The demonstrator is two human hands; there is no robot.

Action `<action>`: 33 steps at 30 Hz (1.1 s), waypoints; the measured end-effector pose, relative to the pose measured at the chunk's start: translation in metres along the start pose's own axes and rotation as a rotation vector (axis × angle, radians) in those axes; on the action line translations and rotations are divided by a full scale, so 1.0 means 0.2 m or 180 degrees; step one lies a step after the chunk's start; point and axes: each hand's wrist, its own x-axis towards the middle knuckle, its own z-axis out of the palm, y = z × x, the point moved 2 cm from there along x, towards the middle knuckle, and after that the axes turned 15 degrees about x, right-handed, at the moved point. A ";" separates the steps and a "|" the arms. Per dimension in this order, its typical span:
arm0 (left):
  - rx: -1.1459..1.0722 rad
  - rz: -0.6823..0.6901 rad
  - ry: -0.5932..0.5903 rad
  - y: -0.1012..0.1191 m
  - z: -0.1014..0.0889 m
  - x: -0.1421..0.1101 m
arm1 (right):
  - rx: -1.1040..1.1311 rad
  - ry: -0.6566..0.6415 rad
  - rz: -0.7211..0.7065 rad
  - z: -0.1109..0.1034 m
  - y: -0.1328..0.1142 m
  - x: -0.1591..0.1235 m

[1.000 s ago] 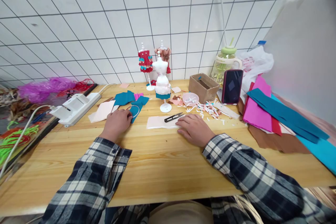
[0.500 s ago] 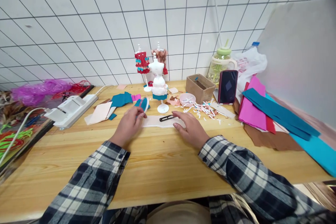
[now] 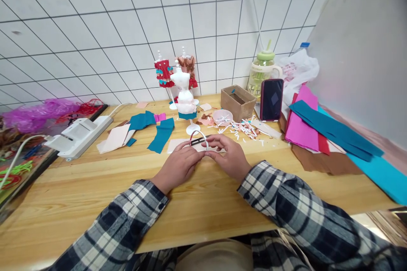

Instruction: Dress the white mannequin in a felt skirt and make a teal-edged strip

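Reading the clock from the middle of the work, with twelve toward the tiled wall (image 3: 203, 17), a white power strip (image 3: 74, 144) is lying at nine, and pale pink sheets (image 3: 116, 139) and a teal strip (image 3: 161, 135) are lying nearer in, also about nine. A pale folded strip (image 3: 173, 145) is running flat on the tabletop (image 3: 133, 211) under and behind the hands. From seven, the left hand (image 3: 178, 167) is closing its fingers on the near, lower part of a thin white ring (image 3: 206, 136), perhaps a roll of narrow tape. Between eleven and twelve, a white mini dress form (image 3: 182, 87) is standing upright with teal round its base. The ring is standing up at the centre, in front of the black thread snips (image 3: 196, 141). From four, the right hand (image 3: 232, 159) is keeping thumb and fingers nearly together, pinching the ring's right side. A pink bowl (image 3: 222, 117) is sitting between one and two, paper clippings (image 3: 249, 130) are scattering between two and three, and a phone (image 3: 271, 99) is leaning at two. The step in hand is seemingly handling the ring's edge; any careful move there is calling for light fingertip pressure, the left steadying while the right is working, without bending the band.
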 end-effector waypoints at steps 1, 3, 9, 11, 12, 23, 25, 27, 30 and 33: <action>0.0053 0.0014 -0.0015 0.00 0.00 0.00 | -0.0032 0.0015 0.0013 0.00 0.00 0.00; 0.0136 0.0036 -0.0017 0.00 0.00 0.00 | -0.0068 0.0024 0.0026 0.00 0.01 0.00; 0.0338 0.0081 -0.0049 0.00 0.01 -0.01 | -0.0063 -0.0091 0.0084 0.00 0.03 0.00; 0.0368 0.0055 -0.0056 0.01 0.02 -0.01 | -0.0172 -0.0160 0.0073 0.00 0.03 0.00; 0.0376 0.0031 -0.0056 0.01 0.02 -0.01 | -0.0271 -0.0207 0.0046 -0.01 0.03 0.00; 0.0312 -0.0128 -0.0001 0.00 0.03 -0.02 | -0.0756 0.0147 -0.0427 -0.04 0.01 0.00; 0.0279 -0.0226 -0.0027 0.00 0.03 -0.02 | -0.0783 0.0229 -0.0518 -0.05 0.00 0.00; 0.0272 -0.0402 -0.0029 0.00 0.02 -0.01 | -0.0836 0.0250 -0.0542 -0.05 -0.01 0.01; 0.0269 -0.0693 -0.0003 -0.03 0.00 -0.01 | -0.1054 0.0204 -0.0573 -0.06 -0.02 0.01; 0.0278 -0.0925 0.0075 -0.05 -0.01 -0.02 | -0.1216 0.0106 -0.0672 -0.06 -0.04 0.00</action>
